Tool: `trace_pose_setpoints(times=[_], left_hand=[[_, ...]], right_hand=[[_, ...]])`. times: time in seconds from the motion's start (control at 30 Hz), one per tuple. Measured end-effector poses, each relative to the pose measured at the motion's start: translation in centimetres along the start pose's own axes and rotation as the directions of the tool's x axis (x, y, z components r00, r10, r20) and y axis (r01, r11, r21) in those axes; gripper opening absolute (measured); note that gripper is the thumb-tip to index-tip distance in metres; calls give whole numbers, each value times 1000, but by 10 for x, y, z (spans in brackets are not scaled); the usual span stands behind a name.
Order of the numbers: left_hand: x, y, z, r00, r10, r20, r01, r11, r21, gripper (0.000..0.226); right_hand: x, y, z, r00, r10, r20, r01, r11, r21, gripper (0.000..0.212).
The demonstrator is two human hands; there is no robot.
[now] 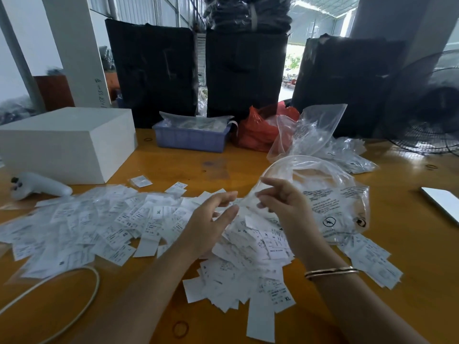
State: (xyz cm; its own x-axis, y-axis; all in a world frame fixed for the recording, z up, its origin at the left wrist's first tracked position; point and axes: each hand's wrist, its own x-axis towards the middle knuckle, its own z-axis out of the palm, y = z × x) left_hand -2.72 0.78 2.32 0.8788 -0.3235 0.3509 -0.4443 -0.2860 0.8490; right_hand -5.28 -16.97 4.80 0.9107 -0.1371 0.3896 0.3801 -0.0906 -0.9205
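Observation:
A wide heap of several white printed size labels [139, 219] covers the wooden table [188, 165] in front of me. My right hand [280, 202] pinches the mouth edge of a clear printed plastic bag [332, 204], which bulges open to the right above the labels. My left hand [213, 219] hovers just left of the bag's mouth with its fingers loosely spread; whether it touches the bag or a label is blurred. A bangle sits on my right wrist.
A white box [64, 142] and a white controller [37, 186] lie at the left. A blue tray [191, 137], a red bag [258, 130] and more clear bags [318, 130] stand behind. A fan [432, 120], a phone [444, 202] and a cable [82, 301] flank the heap.

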Motion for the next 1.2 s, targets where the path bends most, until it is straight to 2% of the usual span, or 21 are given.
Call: trace_pose_setpoints(times=[0.07,0.17,0.23,0.3,0.33,0.37,0.4,0.47,0.5,0.53,0.6,0.73,0.8,0.87,0.9,0.97,1.0,1.07,1.13,1.2], left_hand=[[1,0,0,995,-68,71,77,988,-130,40],[2,0,1,983,-142,116,171,940,-294,55],[2,-2,0,985,-145,97,170,928,-332,38],[2,-4,-1,986,-161,46,167,945,-283,11],[3,-5,-1,984,-176,10,172,949,-264,5],[3,-6,-2,981,-193,-25,180,947,-266,6],[4,-7,-3,975,-214,-56,190,940,-285,7],[5,-6,-6,964,-247,-98,204,924,-325,6],[6,-5,-7,961,-252,-114,201,918,-341,5],[6,-5,-7,961,-248,-127,189,915,-355,4],[6,-4,-8,963,-227,-144,159,913,-375,2],[6,-3,-7,960,-209,-184,122,910,-396,10],[6,-3,-7,958,-209,-194,116,908,-403,11],[7,-3,-6,957,-210,-200,107,897,-428,13],[7,-3,-6,957,-208,-202,103,895,-434,14],[6,-3,-5,962,-193,-195,98,906,-412,14],[5,-3,-5,965,-183,-189,95,913,-396,12],[4,-2,-4,968,-167,-185,87,921,-379,10],[4,-2,-4,970,-149,-194,73,933,-352,9],[4,-1,-4,972,-135,-191,64,939,-338,6]], right_hand=[[-3,0,8,995,40,96,-47,996,72,35],[-8,7,14,980,97,174,-110,992,68,36],[-8,9,15,979,110,171,-116,993,26,36],[-6,9,14,986,104,132,-104,995,-8,33],[-6,9,13,991,94,100,-87,994,-71,29],[-5,8,11,995,68,76,-51,977,-205,24],[-5,8,8,995,38,94,5,910,-414,20],[-6,9,3,960,87,266,162,601,-783,27],[-6,10,4,929,157,334,236,445,-864,29],[-7,11,6,909,203,364,284,337,-898,30],[-8,10,10,908,199,368,312,261,-913,33],[-7,11,9,944,88,319,276,322,-906,36],[-8,9,7,965,-38,261,250,446,-860,29],[-8,5,6,986,-118,115,163,634,-756,21],[-6,3,4,994,-111,12,91,752,-653,17],[-5,-2,3,988,13,-154,-63,944,-325,12],[-5,-5,2,979,90,-183,-115,984,-135,9],[-6,-11,1,969,177,-173,-147,974,174,4],[-7,-16,0,969,201,-146,-141,929,341,3],[-8,-18,1,971,201,-133,-136,912,387,6]])
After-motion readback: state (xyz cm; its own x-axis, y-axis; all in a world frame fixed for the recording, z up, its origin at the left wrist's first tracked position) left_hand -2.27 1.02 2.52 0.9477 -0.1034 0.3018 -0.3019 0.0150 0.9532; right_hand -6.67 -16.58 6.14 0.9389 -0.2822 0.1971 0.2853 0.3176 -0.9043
